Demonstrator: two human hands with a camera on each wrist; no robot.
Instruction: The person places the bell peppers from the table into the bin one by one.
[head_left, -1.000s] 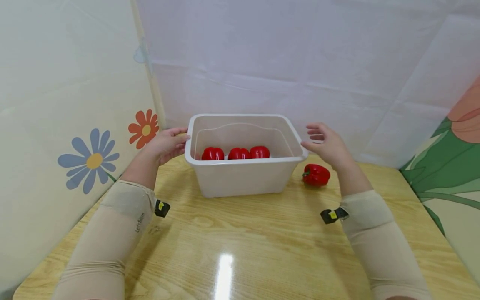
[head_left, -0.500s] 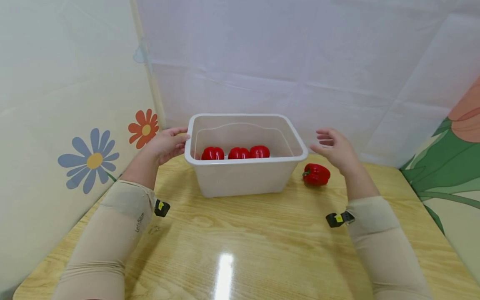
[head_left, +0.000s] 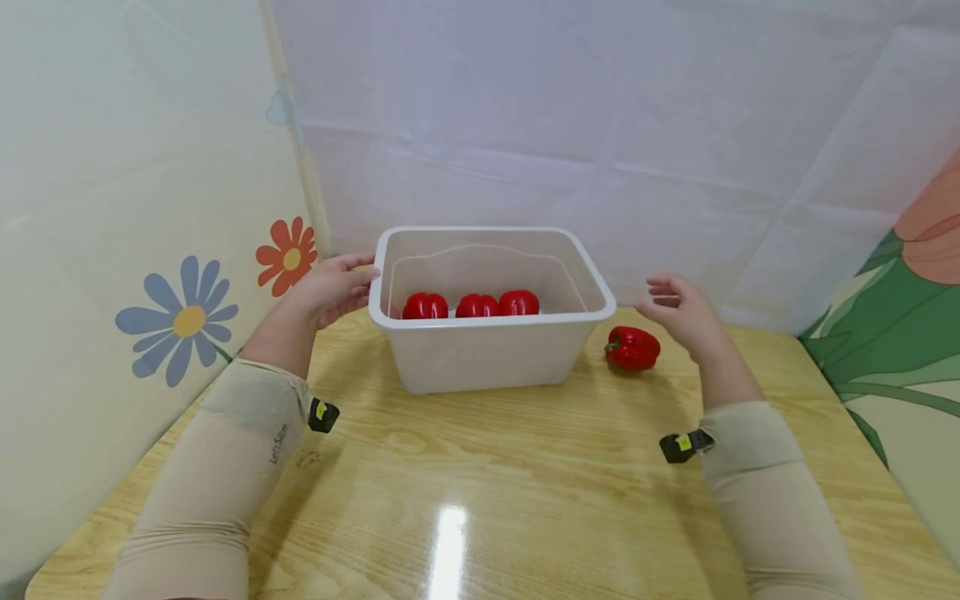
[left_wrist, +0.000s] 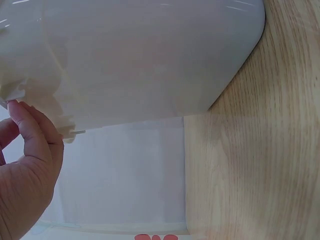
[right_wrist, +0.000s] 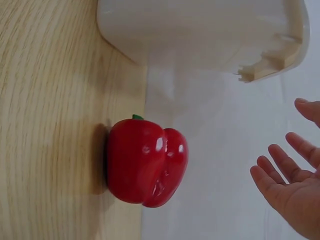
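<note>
Nearest, at 6 o'clock, bare tabletop (head_left: 480, 467) with a bright glare spot; two sleeved forearms run up from 7 and 5 o'clock, each with a small black clip bearing a yellow tag at the wrist. The left sleeve (head_left: 247, 433) carries small writing, too small to read surely.

Mid-table at 12 o'clock stands the white bin (head_left: 487, 354). The left hand (head_left: 330, 287) lies against its 9 o'clock end, fingertips touching the rim, fingers only lightly bent, gripping nothing firmly. The right hand (head_left: 678, 310) hovers at 3 o'clock, released, fingers spread and relaxed, clear of the bin and holding nothing.

A red pepper (head_left: 632, 347) lies on the tabletop between bin and right hand, just beside the bin's corner, untouched. Inside the bin three more peppers (head_left: 472, 305) sit in a row along the far wall.

Beyond, a white sheet; at 9 o'clock a flower-printed wall (head_left: 187, 317), at 3 o'clock a green leaf print.
</note>
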